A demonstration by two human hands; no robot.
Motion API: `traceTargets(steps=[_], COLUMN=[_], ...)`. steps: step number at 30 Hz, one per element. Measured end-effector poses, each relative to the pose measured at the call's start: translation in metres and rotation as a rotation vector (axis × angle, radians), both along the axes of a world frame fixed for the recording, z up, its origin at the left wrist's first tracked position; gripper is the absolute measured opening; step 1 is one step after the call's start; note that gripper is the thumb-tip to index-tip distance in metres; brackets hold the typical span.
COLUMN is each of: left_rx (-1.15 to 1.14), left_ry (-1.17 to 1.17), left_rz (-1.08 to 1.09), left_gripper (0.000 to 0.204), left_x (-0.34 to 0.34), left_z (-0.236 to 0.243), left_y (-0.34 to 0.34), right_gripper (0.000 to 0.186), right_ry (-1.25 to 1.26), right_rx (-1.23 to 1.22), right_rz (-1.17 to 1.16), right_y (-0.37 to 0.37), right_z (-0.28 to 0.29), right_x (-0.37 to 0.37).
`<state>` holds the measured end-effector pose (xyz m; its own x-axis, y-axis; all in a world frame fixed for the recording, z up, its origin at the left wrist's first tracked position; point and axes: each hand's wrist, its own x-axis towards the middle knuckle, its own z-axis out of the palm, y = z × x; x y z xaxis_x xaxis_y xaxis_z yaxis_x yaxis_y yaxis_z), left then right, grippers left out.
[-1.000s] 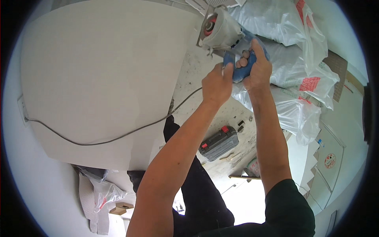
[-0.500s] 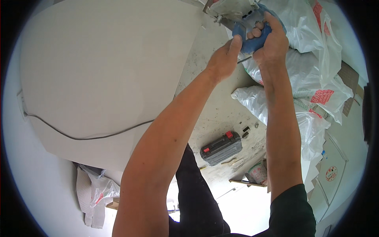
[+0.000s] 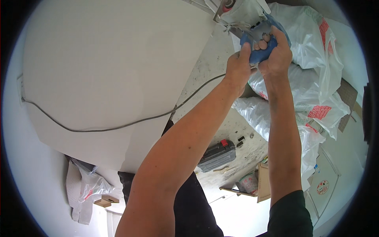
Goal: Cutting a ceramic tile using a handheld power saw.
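Note:
My right hand is closed round the handle of a blue corded power tool with a pale, dusty guard and a red round part near the top edge. My left hand grips the tool's lower left blue part, thumb up, its fingers partly hidden. A dark cord runs from near my left hand across a large pale board to a wall socket. The tool is beside a pile of white plastic sacks at the right.
A grey toolbox with a red latch lies on the dusty floor below the tool. A wooden board box holds a bucket at the lower middle. Cardboard pieces and plastic wrapping are at the lower left; my dark-clothed legs show below.
Both hands and the tool moved up and to the right from a second ago, then slightly down and further right over the last half second.

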<state>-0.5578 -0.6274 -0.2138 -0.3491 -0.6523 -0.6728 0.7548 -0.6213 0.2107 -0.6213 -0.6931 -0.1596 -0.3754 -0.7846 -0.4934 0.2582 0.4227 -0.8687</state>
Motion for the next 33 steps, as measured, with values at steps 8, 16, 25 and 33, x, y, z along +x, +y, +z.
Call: traceTargets(steps=[8, 16, 25, 33], left_rx=[0.036, 0.047, 0.07, 0.061], left_ry=[-0.01, -0.049, -0.152, -0.214], left_rz=[-0.018, -0.08, -0.04, -0.045], left_gripper=[0.055, 0.057, 0.061, 0.064], left_x=[0.001, 0.002, -0.005, -0.015], left_z=[-0.015, -0.004, -0.015, -0.027], left_y=[-0.009, -0.016, -0.007, -0.007], right_gripper=[0.016, 0.015, 0.014, 0.014], right_ry=[0.049, 0.03, 0.048, 0.028], right_rx=[0.03, -0.009, 0.02, 0.046], right_rz=[-0.034, -0.007, -0.005, 0.0], right_y=[-0.007, -0.013, -0.005, -0.007], right_z=[-0.005, -0.005, -0.007, -0.011], right_x=[0.01, -0.005, 0.003, 0.001])
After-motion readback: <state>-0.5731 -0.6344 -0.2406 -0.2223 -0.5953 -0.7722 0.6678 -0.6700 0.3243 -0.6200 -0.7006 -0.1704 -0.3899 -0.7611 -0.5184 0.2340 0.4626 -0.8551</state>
